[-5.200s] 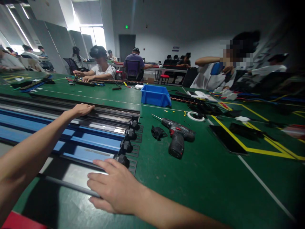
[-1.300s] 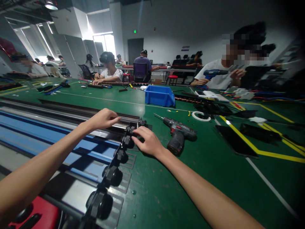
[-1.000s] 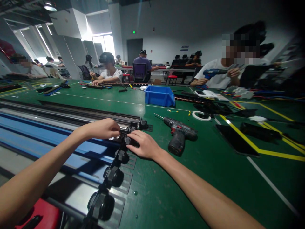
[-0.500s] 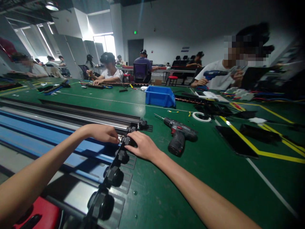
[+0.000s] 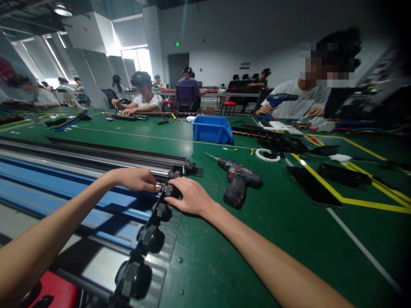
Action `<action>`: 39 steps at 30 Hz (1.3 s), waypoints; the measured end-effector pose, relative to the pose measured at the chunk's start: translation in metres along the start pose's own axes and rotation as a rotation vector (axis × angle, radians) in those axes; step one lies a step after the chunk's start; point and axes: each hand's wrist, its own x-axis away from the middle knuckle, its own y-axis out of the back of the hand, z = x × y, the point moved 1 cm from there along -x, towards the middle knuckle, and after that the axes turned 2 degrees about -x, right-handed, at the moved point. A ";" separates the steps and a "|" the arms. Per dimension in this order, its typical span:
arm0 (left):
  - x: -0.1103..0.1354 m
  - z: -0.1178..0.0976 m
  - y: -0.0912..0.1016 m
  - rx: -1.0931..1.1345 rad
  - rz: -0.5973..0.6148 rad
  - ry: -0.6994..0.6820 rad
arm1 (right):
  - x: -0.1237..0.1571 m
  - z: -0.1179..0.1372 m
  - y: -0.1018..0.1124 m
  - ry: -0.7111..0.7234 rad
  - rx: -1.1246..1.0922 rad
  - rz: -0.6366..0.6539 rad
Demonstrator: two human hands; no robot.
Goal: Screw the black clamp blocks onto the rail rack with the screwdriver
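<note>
A row of black cable glands (image 5: 152,238) sits in a black slotted bracket (image 5: 157,278) across the ends of long blue and grey metal profiles (image 5: 105,218). From the right side, my right hand (image 5: 191,196) has its thumb and fingers closed around one gland (image 5: 167,191) in the upper part of the row. My left hand (image 5: 138,179) is on the other side of that bracket, fingers pinched together at the back of the same gland. What those fingertips hold is too small to make out. Nearby to the right lies a black cordless drill (image 5: 240,179), its bit pointing away to the left.
A blue parts bin (image 5: 212,129) stands beyond the drill, with a white tape ring (image 5: 268,155) to its right. A flat black panel (image 5: 313,186) lies on the green table (image 5: 257,239). Across the table a co-worker (image 5: 295,96) holds a blue drill (image 5: 282,99).
The view has shifted slightly, so everything sits a little further left. Both my hands stay at the same gland. The co-worker's free hand at right has lowered towards the table.
</note>
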 end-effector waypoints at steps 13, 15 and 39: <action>-0.014 0.044 0.016 -0.293 -0.802 0.070 | 0.003 -0.062 -0.001 -0.364 0.006 -0.361; -0.021 0.059 0.013 -0.384 -0.827 0.044 | 0.006 -0.064 -0.007 -0.353 -0.007 -0.328; -0.036 0.085 0.007 -0.393 -0.595 0.171 | 0.007 -0.062 -0.008 -0.326 0.030 -0.244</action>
